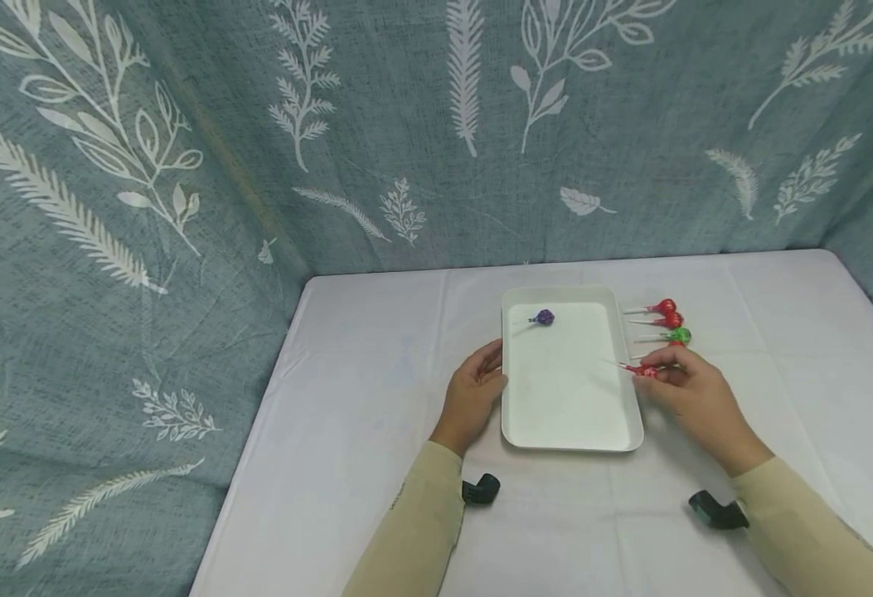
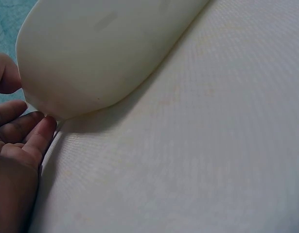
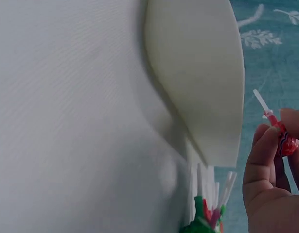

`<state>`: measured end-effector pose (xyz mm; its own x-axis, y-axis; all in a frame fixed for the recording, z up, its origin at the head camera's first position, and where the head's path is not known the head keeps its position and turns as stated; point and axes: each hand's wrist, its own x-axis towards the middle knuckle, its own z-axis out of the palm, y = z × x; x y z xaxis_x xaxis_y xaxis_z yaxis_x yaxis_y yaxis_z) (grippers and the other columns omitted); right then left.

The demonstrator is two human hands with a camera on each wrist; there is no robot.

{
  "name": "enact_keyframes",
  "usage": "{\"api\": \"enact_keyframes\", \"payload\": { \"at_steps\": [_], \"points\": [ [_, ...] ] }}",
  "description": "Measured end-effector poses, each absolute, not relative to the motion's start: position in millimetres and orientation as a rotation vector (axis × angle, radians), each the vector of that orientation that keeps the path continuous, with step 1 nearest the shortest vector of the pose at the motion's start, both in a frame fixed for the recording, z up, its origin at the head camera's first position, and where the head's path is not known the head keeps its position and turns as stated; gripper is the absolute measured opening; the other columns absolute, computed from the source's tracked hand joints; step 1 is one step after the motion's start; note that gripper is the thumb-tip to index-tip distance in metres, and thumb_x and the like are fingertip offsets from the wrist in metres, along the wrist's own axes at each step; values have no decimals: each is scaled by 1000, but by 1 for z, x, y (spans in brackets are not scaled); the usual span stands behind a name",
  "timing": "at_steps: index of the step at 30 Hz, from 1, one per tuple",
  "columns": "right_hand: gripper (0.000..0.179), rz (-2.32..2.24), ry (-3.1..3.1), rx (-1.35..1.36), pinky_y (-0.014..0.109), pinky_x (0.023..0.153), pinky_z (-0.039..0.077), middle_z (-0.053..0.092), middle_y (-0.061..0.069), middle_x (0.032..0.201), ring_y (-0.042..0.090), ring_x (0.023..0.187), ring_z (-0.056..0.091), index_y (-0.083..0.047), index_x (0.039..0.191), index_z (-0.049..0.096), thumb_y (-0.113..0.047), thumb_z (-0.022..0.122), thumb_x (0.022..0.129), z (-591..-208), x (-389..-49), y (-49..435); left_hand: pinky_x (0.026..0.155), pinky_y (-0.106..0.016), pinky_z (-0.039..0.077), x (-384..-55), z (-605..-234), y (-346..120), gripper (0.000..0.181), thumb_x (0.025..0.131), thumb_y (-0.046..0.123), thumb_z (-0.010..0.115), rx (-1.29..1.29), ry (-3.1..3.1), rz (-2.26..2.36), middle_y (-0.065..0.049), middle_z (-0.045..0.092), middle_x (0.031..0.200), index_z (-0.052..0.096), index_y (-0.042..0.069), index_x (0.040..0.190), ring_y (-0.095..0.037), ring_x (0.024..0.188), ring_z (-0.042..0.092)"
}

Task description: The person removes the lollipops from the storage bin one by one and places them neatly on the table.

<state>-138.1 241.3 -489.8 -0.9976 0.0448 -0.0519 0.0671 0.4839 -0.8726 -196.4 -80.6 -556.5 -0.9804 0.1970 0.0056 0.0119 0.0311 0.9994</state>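
Note:
The left hand point(image 1: 472, 396) is at the left edge of a white rectangular tray point(image 1: 573, 446). In the left wrist view its thumb meets the rim and its curled fingers touch the tray's side, holding that edge. My right hand point(image 1: 693, 396) pinches a red-wrapped lollipop point(image 3: 287, 142) by its candy end, over the tray's right rim. The white stick points left, into the tray. Inside, near the back, lies a purple lollipop point(image 1: 545, 317), its stick to the left.
Right of the tray, red lollipops point(image 1: 673, 320) and a green lollipop point(image 1: 680, 335) lie in a column, sticks toward the tray; another red one is partly hidden. A white cloth point(image 1: 376, 398) covers the table. Leaf-patterned blue-green curtains point(image 1: 421, 141) hang behind and at the sides.

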Motion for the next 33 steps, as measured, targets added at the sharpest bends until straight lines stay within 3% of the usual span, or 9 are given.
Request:
{"api": "enact_keyframes", "payload": {
  "at_steps": [7,15,26,33],
  "points": [
    [34,-1555,2689,138,18,69,54,66,15,118,16,94,62,-2,133,68,-19,77,104,-493,-131,250,112,-31,53,-196,-557,-81,56,102,0,63,230,2140,2096,-7,64,150,55,2,157,-18,132,64],
    [43,-1565,2652,250,15,71,57,64,15,115,8,93,63,0,140,65,-23,77,105,-497,-125,259,112,-31,53,-196,-558,-83,55,102,1,64,222,2143,2087,-8,64,150,56,3,157,-20,134,63],
    [38,-1596,2660,297,22,63,55,70,9,105,6,86,65,1,136,67,-19,76,105,-503,-113,268,112,-30,53,-194,-558,-84,55,102,0,63,224,2157,2078,-7,64,150,56,3,156,-18,134,64],
    [42,-1498,2672,370,21,65,56,70,16,117,10,89,65,-1,139,65,-29,72,108,-501,-106,270,111,-28,52,-194,-558,-84,55,103,1,63,226,2191,2040,-6,64,150,56,4,157,-16,134,63]
  ]
}}
